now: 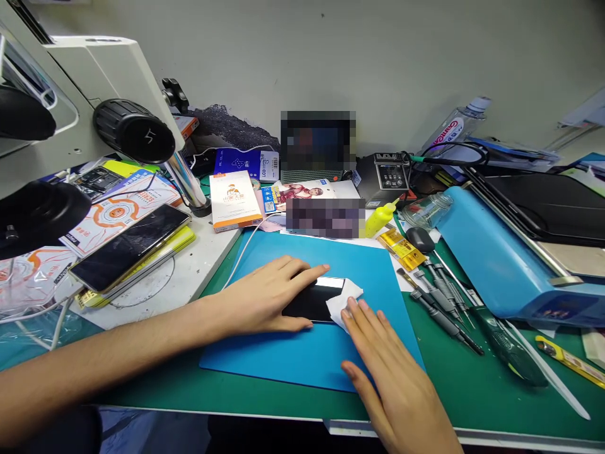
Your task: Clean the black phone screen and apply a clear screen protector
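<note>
A black phone (316, 301) lies flat on a blue mat (293, 353) in the middle of the bench. My left hand (269, 296) rests over the phone's left end, its fingers stretched along the top edge and its thumb against the near edge. My right hand (387, 366) lies flat, its fingertips pressing a small white wipe (341, 301) onto the phone's right end. Part of the phone's glossy face shows between the two hands.
A microscope (70, 113) stands at the left, with a cracked phone (130, 246) on stacked packages below it. Screwdrivers and tweezers (442, 296) lie right of the mat, beside a blue roll (496, 258). A yellow bottle (380, 217), boxes and a soldering station (390, 173) line the back.
</note>
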Demonstrator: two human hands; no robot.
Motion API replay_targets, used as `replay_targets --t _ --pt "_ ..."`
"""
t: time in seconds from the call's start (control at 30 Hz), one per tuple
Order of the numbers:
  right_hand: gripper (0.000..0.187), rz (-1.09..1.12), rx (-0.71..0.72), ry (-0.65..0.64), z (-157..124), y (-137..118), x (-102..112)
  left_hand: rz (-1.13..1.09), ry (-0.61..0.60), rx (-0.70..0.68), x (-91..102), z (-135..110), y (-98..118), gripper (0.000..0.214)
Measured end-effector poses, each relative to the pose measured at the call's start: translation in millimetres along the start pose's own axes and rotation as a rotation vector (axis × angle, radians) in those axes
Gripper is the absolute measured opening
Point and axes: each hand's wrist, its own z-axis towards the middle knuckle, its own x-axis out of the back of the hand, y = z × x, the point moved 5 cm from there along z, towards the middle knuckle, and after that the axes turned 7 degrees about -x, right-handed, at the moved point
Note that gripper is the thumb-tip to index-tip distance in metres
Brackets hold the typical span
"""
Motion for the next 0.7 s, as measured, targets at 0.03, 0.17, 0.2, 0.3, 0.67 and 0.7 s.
replay_targets --t 0.03,0.17,0.2,0.3,0.67,0.7 --pt "0.065 -0.021 0.008 -0.022 -1 0 -3 0.036 0.005 0.028 -0.2 0 -1 0.09" --pt "0.068 -0.069 -0.012 -0.052 1 2 -11 0.082 0.005 0.092 3.3 -3 -7 0.092" --pt "0.069 -0.068 -0.024 -0.054 3 3 -12 0.061 -0.013 0.081 5.3 -4 -10 0.091" --pt "0.073 -0.04 -0.074 -0.064 12 8 -14 -0.067 -0.098 0.044 14.6 -8 -21 0.086" --pt "0.075 -0.101 -0.043 -0.052 -1 1 -5 -0.494 -0.247 0.042 30.1 -6 -52 0.073" --pt "0.075 -0.102 -0.038 -0.046 1 1 -5 -0.501 -0.236 0.043 29.7 -6 -52 0.072"
